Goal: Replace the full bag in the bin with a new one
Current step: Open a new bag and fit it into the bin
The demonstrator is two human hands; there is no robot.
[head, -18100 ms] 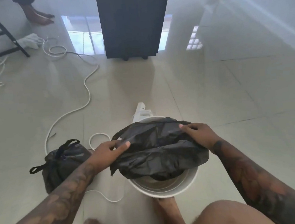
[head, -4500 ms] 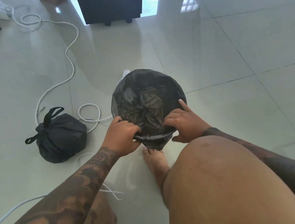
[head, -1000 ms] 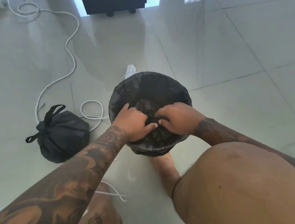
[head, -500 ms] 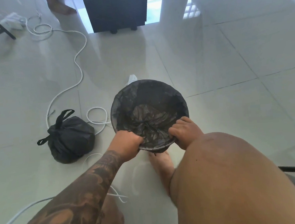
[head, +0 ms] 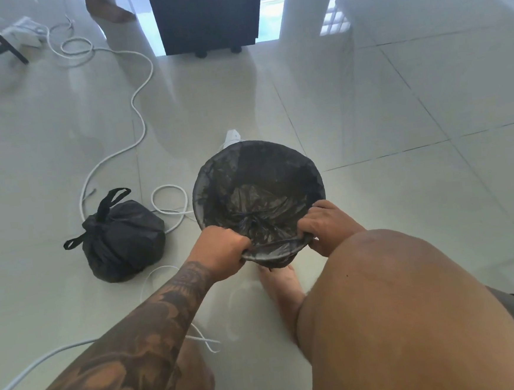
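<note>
The round bin [head: 200,213] stands on the tiled floor, lined with a new black bag [head: 258,182] stretched over its rim. My left hand [head: 221,248] grips the bag's edge at the near left of the rim. On the near right of the rim my right hand [head: 325,224] holds the same folded-over edge. The full black bag [head: 124,239], tied at its handles, sits on the floor to the left of the bin.
White cables [head: 139,118] loop across the floor left of and behind the bin. A power strip [head: 232,135] peeks out behind the bin. A dark cabinet on castors [head: 204,14] stands at the back. Another person's foot [head: 109,9] is at top left. My knee [head: 395,291] fills the lower right.
Both hands came out of the bin's inside and moved to the near rim, taking hold of the bag's edge. The view has tilted up slightly.
</note>
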